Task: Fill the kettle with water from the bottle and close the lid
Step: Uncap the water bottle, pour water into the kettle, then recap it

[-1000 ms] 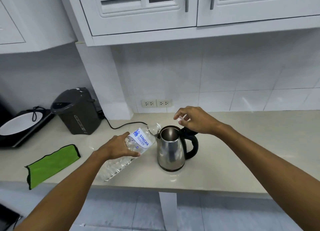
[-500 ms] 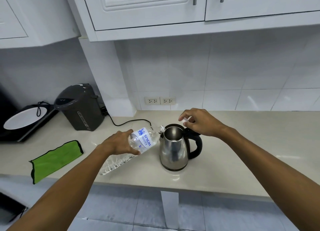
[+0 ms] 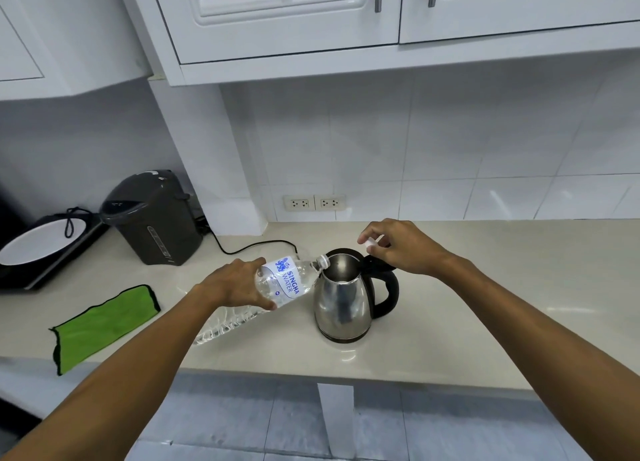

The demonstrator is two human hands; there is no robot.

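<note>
A steel kettle [image 3: 344, 305] with a black handle stands on the beige counter [image 3: 485, 287], its lid swung open at the back. My left hand [image 3: 232, 282] grips a clear water bottle [image 3: 287, 284] with a white and blue label, tilted so its open neck rests at the kettle's rim. Whether water is flowing I cannot tell. My right hand [image 3: 401, 247] hovers above the kettle's handle, pinching a small white bottle cap [image 3: 371, 242] between its fingertips.
A dark grey hot-water dispenser [image 3: 156, 218] stands at the back left with its cord trailing across the counter. A green cloth [image 3: 104, 325] lies near the front edge. A black appliance with a white plate [image 3: 38, 242] sits far left. Wall sockets [image 3: 313, 202] are behind.
The bottle's neck has moved right and now reaches the kettle's rim. My right hand stays above the handle with the cap.
</note>
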